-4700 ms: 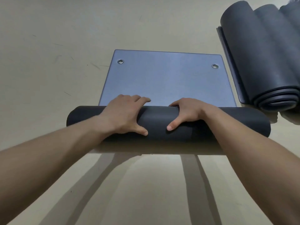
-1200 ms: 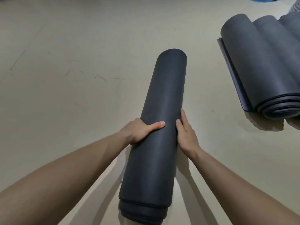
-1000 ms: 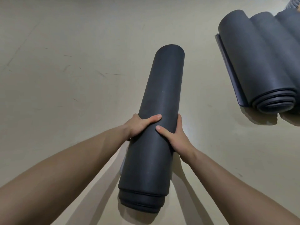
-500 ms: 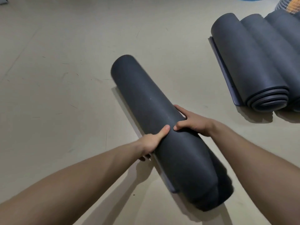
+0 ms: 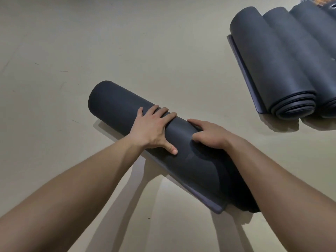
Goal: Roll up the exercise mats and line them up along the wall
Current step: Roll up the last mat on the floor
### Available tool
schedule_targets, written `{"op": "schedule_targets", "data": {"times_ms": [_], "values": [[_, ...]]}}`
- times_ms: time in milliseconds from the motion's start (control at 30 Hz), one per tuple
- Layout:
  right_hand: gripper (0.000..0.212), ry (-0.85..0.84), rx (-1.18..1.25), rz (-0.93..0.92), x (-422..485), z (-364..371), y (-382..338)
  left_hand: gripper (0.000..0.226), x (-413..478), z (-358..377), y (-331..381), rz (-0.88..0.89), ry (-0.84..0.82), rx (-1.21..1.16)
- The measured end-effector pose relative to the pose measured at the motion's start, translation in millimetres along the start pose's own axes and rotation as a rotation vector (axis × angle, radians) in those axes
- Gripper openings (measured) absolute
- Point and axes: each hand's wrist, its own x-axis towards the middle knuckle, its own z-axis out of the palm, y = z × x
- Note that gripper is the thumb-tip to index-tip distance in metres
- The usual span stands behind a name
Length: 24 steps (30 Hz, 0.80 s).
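Note:
A dark grey rolled mat (image 5: 116, 104) lies on the floor, slanting from upper left to lower right, its loose end flap showing along the near lower edge. My left hand (image 5: 154, 131) rests palm down over the roll's middle, fingers wrapped over the top. My right hand (image 5: 209, 135) presses on the roll just to the right, fingers curled against it. Three more rolled mats lie side by side at the upper right: the nearest roll (image 5: 271, 66), a second roll (image 5: 307, 57) and a third roll (image 5: 320, 26) cut by the frame edge.
The beige floor (image 5: 91, 42) stretches bare to the left and behind the roll. A gap of floor separates the held roll from the row at the right. Something patterned orange shows at the top right corner.
The roll, pointing away from me a second ago, has swung round to lie slanted across my view. Both hands shifted from gripping its sides to pressing on top.

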Motion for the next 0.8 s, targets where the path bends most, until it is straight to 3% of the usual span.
{"op": "schedule_targets", "data": {"times_ms": [133,267,400,533,667,733,800], "values": [[0.058,0.268,-0.335,0.126,-20.3,9.3,4.7,0.13,-8.6,9.1,46.2,-0.113,0.04,0.0],[0.054,0.629,-0.422,0.335,-54.8,12.5,60.0,0.128,-20.6,17.2,111.2,-0.22,0.037,-0.047],[0.07,0.833,-0.283,0.575,-78.6,-1.9,122.5,0.127,-17.9,18.9,142.9,-0.26,0.04,-0.117],[0.091,0.964,0.088,0.742,-87.1,-17.5,156.2,0.124,-19.3,23.7,141.7,-0.267,0.074,-0.15],[0.09,1.02,0.184,0.77,-78.0,-19.3,162.7,0.086,-21.4,30.2,121.0,-0.252,0.255,-0.28],[0.09,1.052,0.172,0.771,-72.9,-19.7,162.3,0.07,-29.8,35.4,90.9,-0.384,0.359,-0.33],[0.09,1.077,0.163,0.768,-69.9,-20.1,162.3,0.072,-48.5,39.5,53.2,-0.577,0.401,-0.295]]}}
